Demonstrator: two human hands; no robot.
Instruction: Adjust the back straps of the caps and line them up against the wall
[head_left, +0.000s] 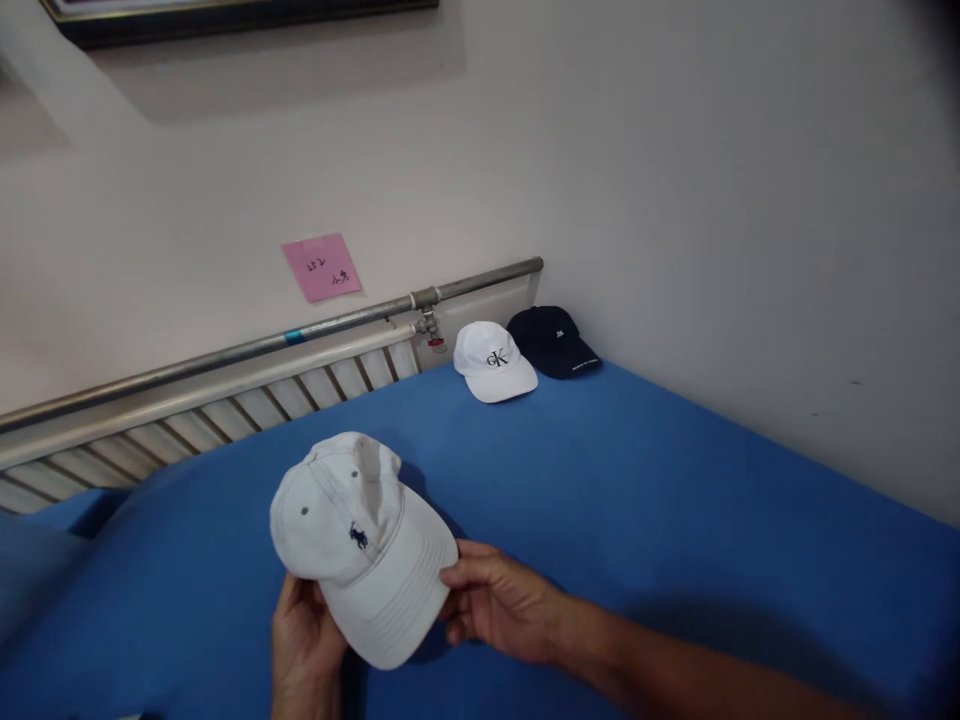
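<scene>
A white baseball cap [330, 520] with a small dark horse-and-rider emblem is held up over the blue bed, its brim pointing down and to the right. My right hand [499, 600] pinches the brim's right edge, thumb on top and fingers beneath. Under the crown's near left side is my left hand [307, 635]; its fingers go up behind the cap and are partly hidden. Farther back, a second white cap [491, 362] with black letters lies on the bed. A black cap [553, 342] sits right beside it, in the corner.
Blue sheet [637, 500] covers the bed, which meets the wall at the back and right. Behind it run a radiator [247, 408] and a metal pipe [360, 318] with a red-handled valve [436, 343]. A pink note [322, 268] is stuck on the wall.
</scene>
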